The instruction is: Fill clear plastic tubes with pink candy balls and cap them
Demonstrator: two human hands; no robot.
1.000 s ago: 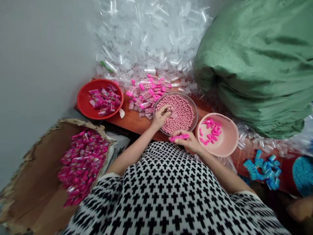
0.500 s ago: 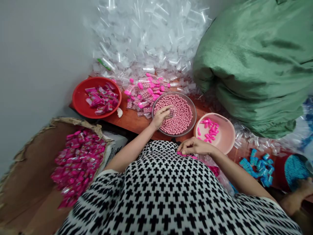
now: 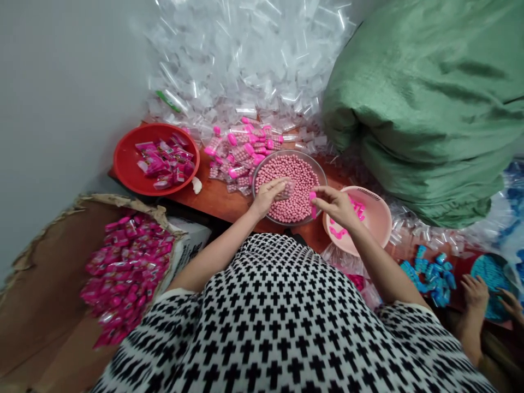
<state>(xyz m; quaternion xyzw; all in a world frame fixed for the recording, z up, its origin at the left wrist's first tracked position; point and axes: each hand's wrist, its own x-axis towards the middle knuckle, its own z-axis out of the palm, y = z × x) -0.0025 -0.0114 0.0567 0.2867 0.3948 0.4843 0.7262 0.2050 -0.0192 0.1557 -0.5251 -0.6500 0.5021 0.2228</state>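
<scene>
Desk [image 3: 219,207] is reddish-brown, with a round bowl [image 3: 323,183] sitting on it. Left hand [image 3: 267,195] is over that bowl, gripping a small see-through container [image 3: 289,189], kinda pink-tinted, poking past the fingertips. Right hand [image 3: 336,206] is pinching a slim hot-pink piece [image 3: 313,196] upright by the bowl's right edge. Tiny pink beads [image 3: 302,183] fill the bowl, just below the left hand.

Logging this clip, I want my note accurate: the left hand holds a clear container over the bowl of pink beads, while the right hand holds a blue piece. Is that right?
Not quite: the right hand holds a pink piece, not a blue one, as the head view shows. The left hand holds a clear container over the bowl of pink beads.
</scene>
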